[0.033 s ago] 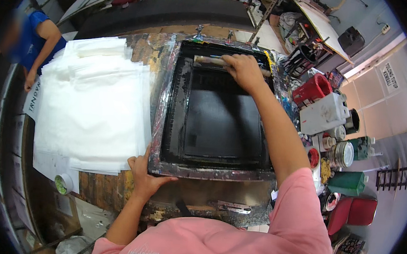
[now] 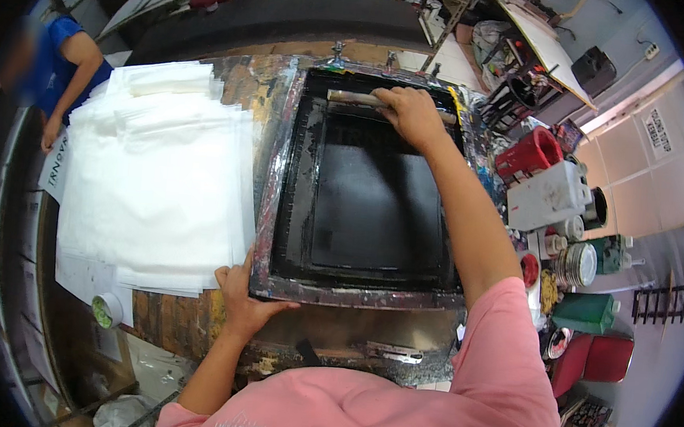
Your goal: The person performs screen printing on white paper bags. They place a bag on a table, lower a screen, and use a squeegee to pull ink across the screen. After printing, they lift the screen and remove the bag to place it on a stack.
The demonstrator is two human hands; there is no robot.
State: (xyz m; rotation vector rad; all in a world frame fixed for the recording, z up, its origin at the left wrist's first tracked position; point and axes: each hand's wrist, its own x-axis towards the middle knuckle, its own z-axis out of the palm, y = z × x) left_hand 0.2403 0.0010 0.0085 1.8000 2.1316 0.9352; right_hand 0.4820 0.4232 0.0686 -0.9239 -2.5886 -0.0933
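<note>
Left hand (image 2: 250, 302), nearest me: fingers spread wide at the frame's (image 2: 368, 297) near left corner. Frame's over the table (image 2: 168, 312), right of the white stack (image 2: 153, 192); rim ink-smeared, mesh (image 2: 357, 222) glossy black, faint lettering farther up. Right hand (image 2: 416, 117): fingers curled round squeegee (image 2: 350, 97), long, pale, stained, crosswise at far end. Clamps (image 2: 337, 51) beyond.

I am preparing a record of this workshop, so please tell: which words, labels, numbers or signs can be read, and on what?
I leave the wording unquoted.
Wall sign: dark letters on white, somewhat blurred.
Printed sheet, far left: large dark letters, legible.
Black screen: faint dark letters near the top.
Pink shirt: small pale print, blurred.
Containers at right: any print too small to read.
</note>
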